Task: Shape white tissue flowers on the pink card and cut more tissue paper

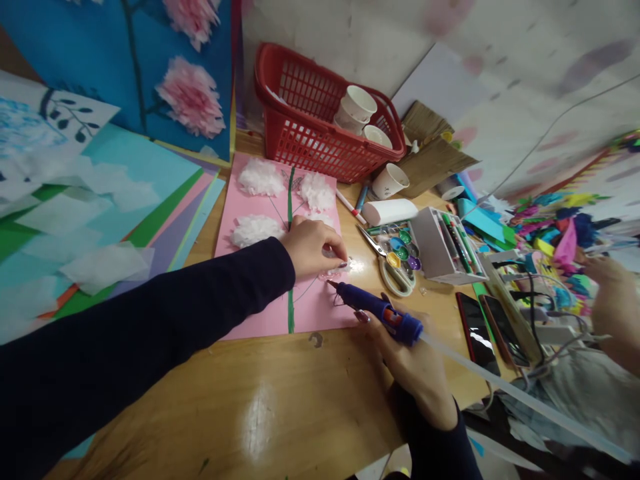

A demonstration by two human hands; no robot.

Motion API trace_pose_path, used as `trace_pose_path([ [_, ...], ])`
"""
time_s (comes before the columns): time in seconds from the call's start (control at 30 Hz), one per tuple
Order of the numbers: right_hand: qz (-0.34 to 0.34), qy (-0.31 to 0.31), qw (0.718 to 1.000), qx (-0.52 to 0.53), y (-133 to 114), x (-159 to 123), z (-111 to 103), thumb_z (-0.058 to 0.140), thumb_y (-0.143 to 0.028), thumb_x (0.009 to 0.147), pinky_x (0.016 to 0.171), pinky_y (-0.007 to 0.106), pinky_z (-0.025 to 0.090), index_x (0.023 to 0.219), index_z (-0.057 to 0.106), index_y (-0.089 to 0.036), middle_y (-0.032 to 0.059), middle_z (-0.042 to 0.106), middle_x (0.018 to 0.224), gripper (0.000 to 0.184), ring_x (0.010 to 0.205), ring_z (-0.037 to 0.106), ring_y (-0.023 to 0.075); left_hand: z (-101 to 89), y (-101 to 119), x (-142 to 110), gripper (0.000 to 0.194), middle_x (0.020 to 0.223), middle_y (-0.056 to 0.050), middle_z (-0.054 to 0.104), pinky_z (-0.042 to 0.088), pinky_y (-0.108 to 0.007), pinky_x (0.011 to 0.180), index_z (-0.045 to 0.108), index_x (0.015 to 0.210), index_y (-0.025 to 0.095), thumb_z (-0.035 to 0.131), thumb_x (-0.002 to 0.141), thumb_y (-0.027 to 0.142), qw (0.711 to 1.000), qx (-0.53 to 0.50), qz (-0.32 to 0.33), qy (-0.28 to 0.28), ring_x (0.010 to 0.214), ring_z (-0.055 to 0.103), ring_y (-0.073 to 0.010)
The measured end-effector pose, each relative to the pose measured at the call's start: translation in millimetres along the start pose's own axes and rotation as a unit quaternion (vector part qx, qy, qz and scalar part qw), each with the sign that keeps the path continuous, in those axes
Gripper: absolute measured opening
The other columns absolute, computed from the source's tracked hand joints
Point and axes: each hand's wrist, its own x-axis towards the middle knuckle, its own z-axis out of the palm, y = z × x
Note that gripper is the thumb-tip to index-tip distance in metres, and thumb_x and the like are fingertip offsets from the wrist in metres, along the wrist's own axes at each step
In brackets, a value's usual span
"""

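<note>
My right hand (417,360) grips a blue glue gun (383,310) with a long translucent glue stick (525,393) trailing out of its back. The gun's tip points left at a pink sheet (255,287), close above a small pinkish-white patch. Over that sheet my left hand (315,247) is closed in a pinch beside the tip; whatever its fingertips hold is too small to make out. On the sheet are a green painted stem (291,313) and several fluffy white tissue flowers (257,230), one partly covered by my left hand.
Behind stands a red basket (310,143) with paper cups. To the right are scissors (395,270), a paint palette (400,247), a marker box (440,247) and two phones (477,330). Colored papers (165,227) lie left. Another person's hand (613,300) shows at far right.
</note>
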Motion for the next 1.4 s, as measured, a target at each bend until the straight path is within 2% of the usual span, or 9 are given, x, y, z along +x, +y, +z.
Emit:
trace_pose_path([
  [0.37, -0.012, 0.001, 1.0, -0.005, -9.6, 3.8, 4.9, 0.061, -0.045, 0.077, 0.042, 0.023, 0.03, 0.061, 0.052, -0.018, -0.0044, 0.04, 0.048, 0.032, 0.045, 0.037, 0.0087, 0.3, -0.5, -0.1, 0.009, 0.078, -0.003, 0.071, 0.036, -0.036, 0.08, 0.072, 0.072, 0.02, 0.065, 0.068, 0.025, 1.0, -0.006, -0.013, 0.006, 0.077, 0.059, -0.0179],
  [0.63, -0.016, -0.004, 1.0, -0.006, -12.1, 8.2, 10.2, 0.061, -0.045, 0.076, 0.045, 0.023, 0.033, 0.064, 0.055, -0.017, -0.0032, 0.046, 0.052, 0.031, 0.048, 0.039, 0.0089, 0.4, -0.5, -0.4, 0.01, 0.078, -0.003, 0.071, 0.035, -0.036, 0.082, 0.072, 0.073, 0.019, 0.065, 0.068, 0.026, 1.0, -0.001, -0.009, 0.005, 0.079, 0.06, -0.0184],
  [0.9, -0.007, -0.019, 1.0, -0.005, -7.7, 0.4, 0.1, 0.062, -0.042, 0.077, 0.04, 0.022, 0.03, 0.066, 0.057, -0.017, -0.0047, 0.045, 0.048, 0.027, 0.044, 0.038, 0.0081, 1.1, -1.2, 0.6, 0.01, 0.079, -0.003, 0.072, 0.034, -0.037, 0.081, 0.072, 0.073, 0.019, 0.064, 0.068, 0.025, 1.0, 0.0, -0.01, 0.003, 0.079, 0.06, -0.0185],
  [1.17, -0.012, -0.016, 1.0, -0.016, -8.9, 1.0, -6.3, 0.062, -0.042, 0.078, 0.044, 0.023, 0.037, 0.065, 0.061, -0.017, -0.0007, 0.057, 0.055, 0.028, 0.048, 0.049, 0.0104, 0.6, -0.5, -0.1, 0.009, 0.077, -0.003, 0.072, 0.035, -0.037, 0.082, 0.072, 0.071, 0.02, 0.065, 0.067, 0.024, 1.0, -0.005, -0.012, 0.01, 0.078, 0.06, -0.0186],
  [1.3, -0.008, 0.006, 0.999, -0.032, -5.1, 1.0, -7.3, 0.063, -0.042, 0.076, 0.04, 0.023, 0.032, 0.061, 0.059, -0.018, -0.003, 0.05, 0.048, 0.028, 0.043, 0.041, 0.0091, 0.6, -0.5, -0.6, 0.01, 0.078, -0.003, 0.071, 0.036, -0.037, 0.081, 0.071, 0.072, 0.02, 0.063, 0.068, 0.024, 1.0, -0.005, -0.008, 0.005, 0.078, 0.06, -0.0183],
  [1.4, 0.003, 0.017, 0.999, -0.034, -0.1, -0.9, -9.7, 0.061, -0.041, 0.078, 0.039, 0.023, 0.032, 0.061, 0.06, -0.018, -0.0027, 0.05, 0.047, 0.028, 0.041, 0.04, 0.0089, 1.7, -1.3, -0.4, 0.01, 0.078, -0.003, 0.071, 0.036, -0.036, 0.081, 0.071, 0.072, 0.02, 0.063, 0.069, 0.025, 1.0, -0.006, -0.002, 0.009, 0.079, 0.059, -0.0182],
])
